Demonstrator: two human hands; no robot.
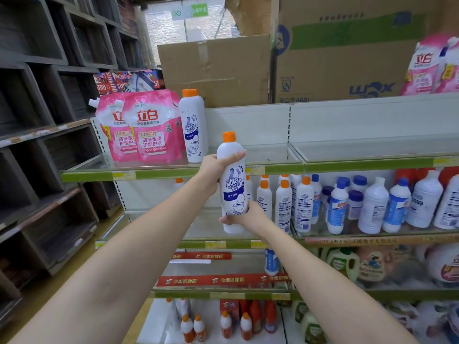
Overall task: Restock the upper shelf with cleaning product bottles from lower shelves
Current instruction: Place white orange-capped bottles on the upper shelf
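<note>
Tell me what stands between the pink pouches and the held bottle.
In the head view, one orange-capped bottle stands on the upper shelf, between the pink pouches and the held bottle.

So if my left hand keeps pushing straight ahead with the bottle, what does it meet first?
Probably the upper shelf's green front edge just behind the left hand; depth is unclear. Past it stands another orange-capped bottle.

A white bottle with an orange cap (232, 180) is held upright in front of the upper shelf (273, 169), its label facing the camera. A matching bottle (193, 125) stands upright on that shelf's left part. More orange-capped bottles (283, 202), seemingly the same product, stand on the shelf below.
</note>
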